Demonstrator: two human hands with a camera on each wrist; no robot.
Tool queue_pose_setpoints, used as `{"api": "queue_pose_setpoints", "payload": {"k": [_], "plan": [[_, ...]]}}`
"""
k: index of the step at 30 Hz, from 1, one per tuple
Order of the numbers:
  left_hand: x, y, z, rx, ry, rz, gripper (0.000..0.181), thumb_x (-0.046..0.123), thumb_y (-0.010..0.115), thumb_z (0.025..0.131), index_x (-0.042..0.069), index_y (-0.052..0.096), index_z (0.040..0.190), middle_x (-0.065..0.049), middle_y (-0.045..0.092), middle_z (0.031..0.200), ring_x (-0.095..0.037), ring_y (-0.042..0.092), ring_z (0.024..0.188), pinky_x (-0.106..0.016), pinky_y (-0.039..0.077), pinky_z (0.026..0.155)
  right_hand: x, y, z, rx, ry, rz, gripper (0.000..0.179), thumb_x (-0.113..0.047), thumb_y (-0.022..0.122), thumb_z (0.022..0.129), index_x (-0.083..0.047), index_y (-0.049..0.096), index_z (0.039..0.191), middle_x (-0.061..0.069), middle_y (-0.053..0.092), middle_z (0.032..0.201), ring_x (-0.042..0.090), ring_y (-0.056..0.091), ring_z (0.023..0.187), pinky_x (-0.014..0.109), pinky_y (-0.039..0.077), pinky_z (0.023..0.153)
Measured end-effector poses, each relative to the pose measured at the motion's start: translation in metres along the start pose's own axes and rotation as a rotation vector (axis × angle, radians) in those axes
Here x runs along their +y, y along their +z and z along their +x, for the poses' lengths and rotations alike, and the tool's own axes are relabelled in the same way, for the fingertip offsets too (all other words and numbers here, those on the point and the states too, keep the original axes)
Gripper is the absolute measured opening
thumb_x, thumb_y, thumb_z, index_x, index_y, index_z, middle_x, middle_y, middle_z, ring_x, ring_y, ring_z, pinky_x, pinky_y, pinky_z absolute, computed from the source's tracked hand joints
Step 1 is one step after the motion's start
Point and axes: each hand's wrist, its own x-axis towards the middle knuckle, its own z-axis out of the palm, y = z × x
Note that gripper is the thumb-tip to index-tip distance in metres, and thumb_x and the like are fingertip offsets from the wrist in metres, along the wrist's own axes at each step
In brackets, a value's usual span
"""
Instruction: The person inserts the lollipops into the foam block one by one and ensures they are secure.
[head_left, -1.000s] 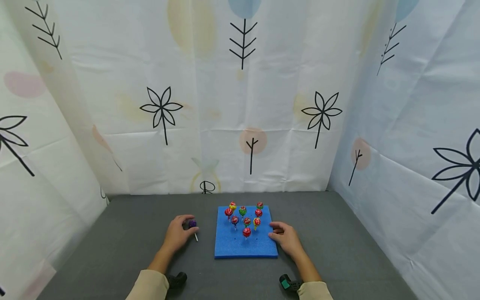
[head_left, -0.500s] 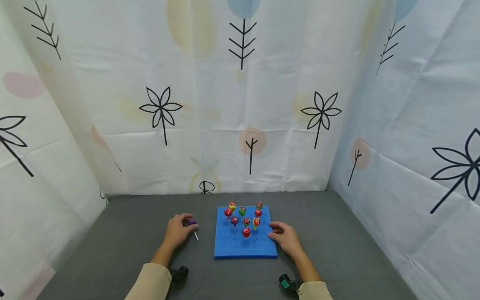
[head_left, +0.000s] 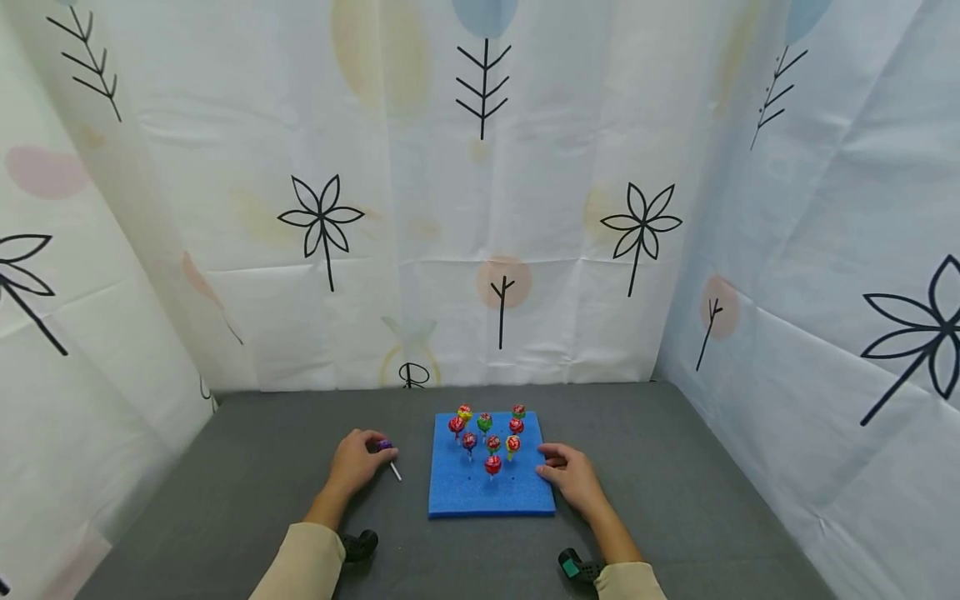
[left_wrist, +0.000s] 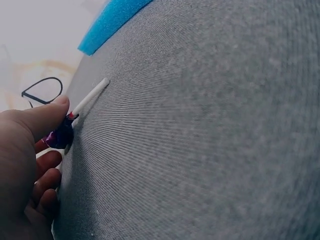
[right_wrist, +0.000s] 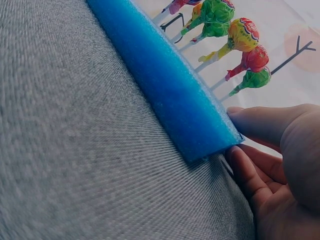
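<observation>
A purple-wrapped lollipop [head_left: 385, 445] is pinched at its candy head between the thumb and fingers of my left hand [head_left: 356, 460], low over the table left of the foam board. In the left wrist view its white stick [left_wrist: 91, 96] points away from the hand toward the board. My right hand [head_left: 574, 478] grips the right edge of the blue foam board [head_left: 465, 498]. The right wrist view has the thumb on the board's upper edge and the fingers against its side and underside. Several lollipops, such as a red one [head_left: 492, 465], stand upright in the board.
The board lies flat on a grey cloth-covered table [head_left: 247, 467]. Small dark holes show in its surface near the standing lollipops. A patterned white curtain [head_left: 555, 333] closes off the back and both sides. A black wrist device [head_left: 360, 546] sits at the left wrist.
Over the last second, my left hand has shifted slightly and the lollipop's stick end has swung a little to the right. My right hand and the board look unchanged.
</observation>
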Motion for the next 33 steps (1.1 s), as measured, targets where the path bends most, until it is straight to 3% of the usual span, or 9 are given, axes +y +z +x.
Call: {"api": "queue_pose_setpoints", "payload": {"k": [16,24,33], "plan": [[0.001,-0.001,-0.004,-0.001,0.033,-0.073,0.027,0.018,0.081,0.08,0.004,0.071,0.1,-0.005,0.06,0.09,-0.022,0.056,0.083,-0.042,0.047,0.077,0.001,0.0,0.0,-0.003,-0.005,-0.006,0.031,-0.004,0.075,0.084,0.002,0.067,0.113,0.011,0.067,0.107,0.022,0.061,0.09,0.036,0.053,0.078],[0.003,0.0,-0.007,0.032,0.044,-0.108,0.028,0.016,0.081,0.08,0.004,0.071,0.103,-0.006,0.061,0.091,-0.02,0.056,0.082,-0.038,0.048,0.074,0.001,0.0,0.001,-0.007,0.0,-0.008,0.03,-0.003,0.074,0.084,0.001,0.067,0.113,0.011,0.067,0.107,0.021,0.061,0.091,0.036,0.053,0.078],[0.01,0.001,-0.008,0.101,0.116,-0.173,0.027,0.013,0.082,0.078,0.006,0.072,0.102,-0.005,0.062,0.09,-0.019,0.059,0.081,-0.035,0.049,0.068,0.001,-0.001,0.001,-0.007,0.009,-0.008,0.03,-0.002,0.074,0.084,0.001,0.067,0.114,0.01,0.067,0.107,0.021,0.06,0.091,0.034,0.052,0.079]]}}
